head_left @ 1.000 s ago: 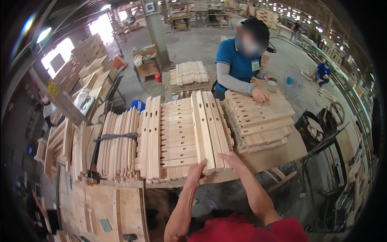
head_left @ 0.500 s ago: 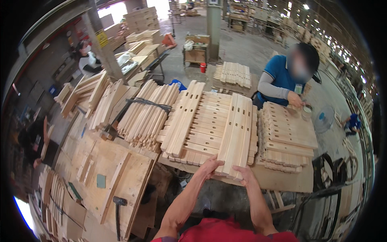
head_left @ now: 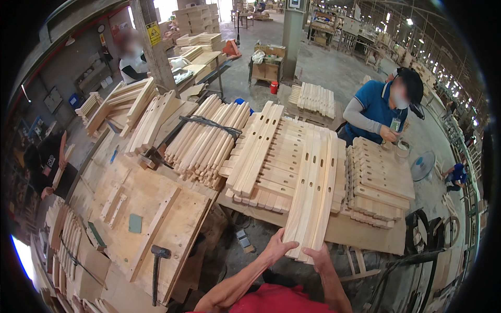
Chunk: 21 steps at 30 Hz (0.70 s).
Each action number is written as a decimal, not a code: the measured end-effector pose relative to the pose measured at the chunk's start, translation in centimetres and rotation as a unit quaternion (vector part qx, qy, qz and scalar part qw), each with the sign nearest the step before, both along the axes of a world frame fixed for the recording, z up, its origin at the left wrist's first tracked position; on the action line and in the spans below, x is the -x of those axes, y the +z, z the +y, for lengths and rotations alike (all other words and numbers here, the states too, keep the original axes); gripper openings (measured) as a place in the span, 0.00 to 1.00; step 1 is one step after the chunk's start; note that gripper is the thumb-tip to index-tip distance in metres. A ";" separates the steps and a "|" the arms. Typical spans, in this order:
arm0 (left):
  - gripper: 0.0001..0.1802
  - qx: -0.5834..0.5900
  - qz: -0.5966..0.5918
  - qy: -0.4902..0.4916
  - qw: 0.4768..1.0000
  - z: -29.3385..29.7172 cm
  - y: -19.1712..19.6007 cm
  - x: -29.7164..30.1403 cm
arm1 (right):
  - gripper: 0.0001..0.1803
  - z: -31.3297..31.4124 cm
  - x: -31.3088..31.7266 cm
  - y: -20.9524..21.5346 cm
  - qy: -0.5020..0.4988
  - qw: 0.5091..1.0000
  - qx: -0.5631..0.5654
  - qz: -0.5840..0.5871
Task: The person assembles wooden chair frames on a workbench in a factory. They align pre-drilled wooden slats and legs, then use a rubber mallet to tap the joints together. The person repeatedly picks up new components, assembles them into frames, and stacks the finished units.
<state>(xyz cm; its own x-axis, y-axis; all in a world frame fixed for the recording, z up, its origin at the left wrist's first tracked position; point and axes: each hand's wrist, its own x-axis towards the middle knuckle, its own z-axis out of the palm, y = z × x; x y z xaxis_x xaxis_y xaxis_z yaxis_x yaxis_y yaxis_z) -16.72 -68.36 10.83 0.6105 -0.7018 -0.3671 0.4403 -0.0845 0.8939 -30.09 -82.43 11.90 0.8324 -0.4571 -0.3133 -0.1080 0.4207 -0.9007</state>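
Hands [head_left: 282, 245] pinch slotted slats [head_left: 308, 206] by their near ends, seemingly only partly clear of the crosswise stack [head_left: 283, 159] (far ends overlap it); more slotted pieces [head_left: 254, 156] lie unheld leftward.

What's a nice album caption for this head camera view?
Left hand and right hand grip the near ends of slotted wooden slats; a hammer lies on the workbench.
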 end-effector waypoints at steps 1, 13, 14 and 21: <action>0.39 -0.003 -0.003 0.010 1.000 1.4 0.2 0.6 | 0.37 0.8 0.4 -0.1 0.014 1.000 0.001 0.003; 0.43 0.029 -0.012 0.309 0.951 24.3 3.1 5.8 | 0.43 18.0 -6.8 1.6 0.341 0.934 0.076 -0.070; 0.43 0.033 -0.014 0.346 0.938 26.3 2.7 6.8 | 0.44 20.0 -7.3 1.6 0.378 0.919 0.083 -0.069; 0.43 -0.018 -0.026 0.563 0.826 38.4 -0.1 16.7 | 0.44 34.5 -7.1 -1.7 0.612 0.790 0.030 -0.023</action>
